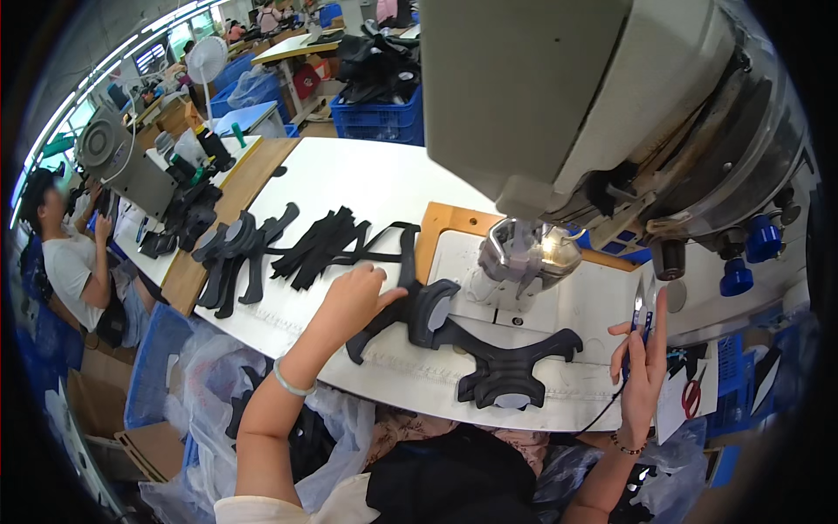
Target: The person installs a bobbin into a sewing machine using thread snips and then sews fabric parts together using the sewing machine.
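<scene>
My left hand [353,301] is over the white sewing table, beside a black padded part [429,314] with a grey oval patch. Its fingers curl in and its thumb reaches toward that part; what is under the fingers is hidden. A black strap [407,244] runs up from the padded part. Joined to it or touching it, a second black moulded piece [502,371] with curved arms lies at the table's near edge. At the right, my right hand [644,371] holds thread snips [644,310] with the blades pointing up. A dark cord hangs below that hand.
The sewing machine head [532,96] looms over the table, its lamp lit near the needle area. Black straps [319,249] and stacked black padded parts [240,240] lie left. Red-handled scissors [692,397] are at the right. A person [74,262] sits at the far left.
</scene>
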A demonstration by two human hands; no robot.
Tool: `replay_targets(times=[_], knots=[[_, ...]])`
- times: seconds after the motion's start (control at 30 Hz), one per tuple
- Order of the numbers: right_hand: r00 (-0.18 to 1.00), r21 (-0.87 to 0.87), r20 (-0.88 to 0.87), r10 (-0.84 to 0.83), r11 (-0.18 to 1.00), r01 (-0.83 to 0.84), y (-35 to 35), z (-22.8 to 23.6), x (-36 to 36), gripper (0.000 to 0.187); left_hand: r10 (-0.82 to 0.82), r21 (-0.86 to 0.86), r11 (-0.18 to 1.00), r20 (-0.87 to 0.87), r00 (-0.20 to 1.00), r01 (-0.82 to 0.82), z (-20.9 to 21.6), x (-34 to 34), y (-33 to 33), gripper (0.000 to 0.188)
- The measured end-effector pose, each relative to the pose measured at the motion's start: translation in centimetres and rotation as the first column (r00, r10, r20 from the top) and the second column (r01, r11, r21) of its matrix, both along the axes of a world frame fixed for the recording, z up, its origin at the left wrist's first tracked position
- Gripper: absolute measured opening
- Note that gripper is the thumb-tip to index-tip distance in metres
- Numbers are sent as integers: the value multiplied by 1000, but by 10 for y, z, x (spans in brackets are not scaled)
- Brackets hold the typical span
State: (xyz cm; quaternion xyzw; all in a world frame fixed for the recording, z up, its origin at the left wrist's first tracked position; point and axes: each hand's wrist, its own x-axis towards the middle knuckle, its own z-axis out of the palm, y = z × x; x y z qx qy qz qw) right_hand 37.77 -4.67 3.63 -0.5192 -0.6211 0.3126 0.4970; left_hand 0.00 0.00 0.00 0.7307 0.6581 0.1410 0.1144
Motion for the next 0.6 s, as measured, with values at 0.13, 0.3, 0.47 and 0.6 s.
replay_targets(times=[0.13, 0.3, 0.47, 0.6], knots=[[891, 65, -450, 53, 998, -26, 6, 9, -27, 36, -344, 501, 859, 413, 843, 105, 56, 46, 11, 55], [762, 56, -629, 155, 987, -154, 14, 16, -33, 28, -470, 303, 868, 243, 848, 394, 87, 80, 43, 75], [769, 54, -620, 155, 986, -156, 11, 16, -32, 28, -498, 200, 867, 355, 791, 456, 90, 78, 50, 75], [818, 1, -563, 118, 990, -142, 14, 15, -32, 29, -432, 314, 897, 775, 462, 312, 42, 37, 49, 68]])
